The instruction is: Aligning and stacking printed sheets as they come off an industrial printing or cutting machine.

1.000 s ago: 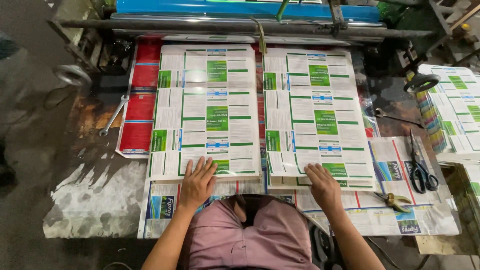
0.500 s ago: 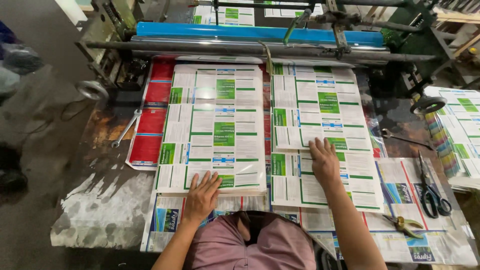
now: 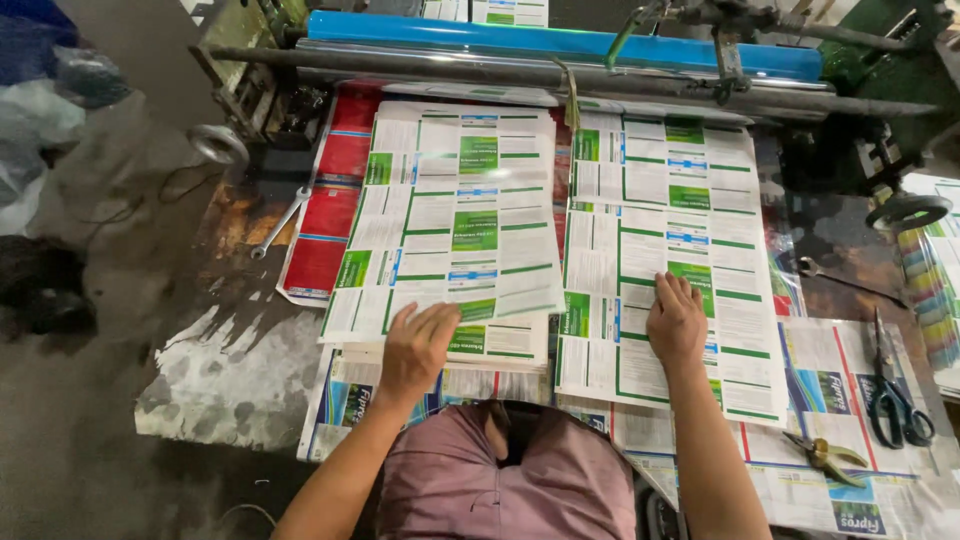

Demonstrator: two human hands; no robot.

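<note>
While both hands rest flat on the printed sheets, the two stacks lie side by side on the desk below the blue roller [image 3: 560, 45].

The left hand [image 3: 418, 345] is spread, fingers slightly curled, on the near edge of the left stack [image 3: 455, 220], perhaps lifting the top sheet; the blur hides that. The right hand [image 3: 677, 320] presses open-palmed on the right stack [image 3: 665, 250]. Squaring goes best with even palm pressure and edges kept parallel, clear of the scissors [image 3: 893, 395], pliers [image 3: 825, 455] and wrench [image 3: 280, 222].
</note>
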